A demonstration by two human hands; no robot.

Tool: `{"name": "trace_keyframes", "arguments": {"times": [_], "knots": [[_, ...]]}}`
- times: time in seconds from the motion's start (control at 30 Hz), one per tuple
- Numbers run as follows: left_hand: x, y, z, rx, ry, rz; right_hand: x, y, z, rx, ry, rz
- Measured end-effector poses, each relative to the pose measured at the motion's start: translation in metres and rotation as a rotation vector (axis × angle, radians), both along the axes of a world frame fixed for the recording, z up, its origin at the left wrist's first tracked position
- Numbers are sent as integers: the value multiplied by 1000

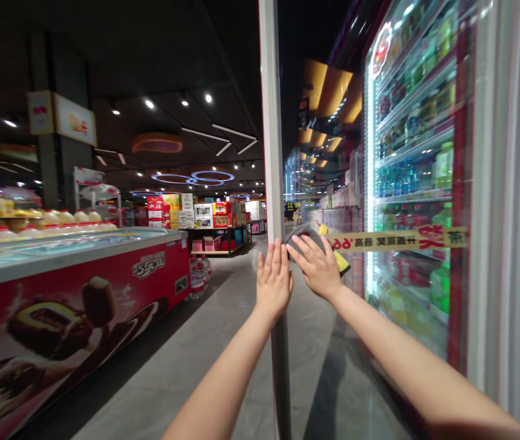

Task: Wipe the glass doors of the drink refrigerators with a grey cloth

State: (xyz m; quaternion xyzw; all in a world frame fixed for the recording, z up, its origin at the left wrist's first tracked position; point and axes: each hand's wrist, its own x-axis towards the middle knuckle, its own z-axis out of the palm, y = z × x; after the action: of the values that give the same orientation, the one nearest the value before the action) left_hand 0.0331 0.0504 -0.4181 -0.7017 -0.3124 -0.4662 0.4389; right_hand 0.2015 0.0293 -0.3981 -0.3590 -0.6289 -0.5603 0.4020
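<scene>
An open glass fridge door [324, 153] swings out in front of me, its grey edge frame [271, 122] running top to bottom. My left hand [273, 281] lies flat against that edge frame, fingers stretched upward. My right hand [317, 266] presses a grey cloth [303, 235] with a yellow side flat onto the glass, just right of the frame. A yellow promotional strip [397, 239] crosses the glass beside the cloth.
The drinks fridge [418, 153] with lit shelves of bottles stands at right. A long red ice-cream chest freezer [76, 287] runs along the left. A grey tiled aisle [223, 342] leads to stacked boxes and shelves [214, 223] at the back.
</scene>
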Motion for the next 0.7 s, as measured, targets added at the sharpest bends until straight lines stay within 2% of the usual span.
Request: {"name": "trace_keyframes", "arguments": {"times": [0.07,0.13,0.33,0.4,0.5,0.6,0.7], "knots": [[0,-3,5,3,9,5,-2,-2,21,9,57,0],[1,-7,12,21,19,5,-3,-5,29,23,93,11],[18,-30,29,150,69,-37,17,-24,0,57,28,41],[22,-39,30,180,112,-53,33,-33,1,64,74,16],[24,-48,29,195,175,-61,55,-43,3,102,253,-32],[24,-56,29,199,209,-55,63,-50,-17,119,337,-46],[23,-62,30,204,217,-57,54,-56,-36,37,238,-31]]}}
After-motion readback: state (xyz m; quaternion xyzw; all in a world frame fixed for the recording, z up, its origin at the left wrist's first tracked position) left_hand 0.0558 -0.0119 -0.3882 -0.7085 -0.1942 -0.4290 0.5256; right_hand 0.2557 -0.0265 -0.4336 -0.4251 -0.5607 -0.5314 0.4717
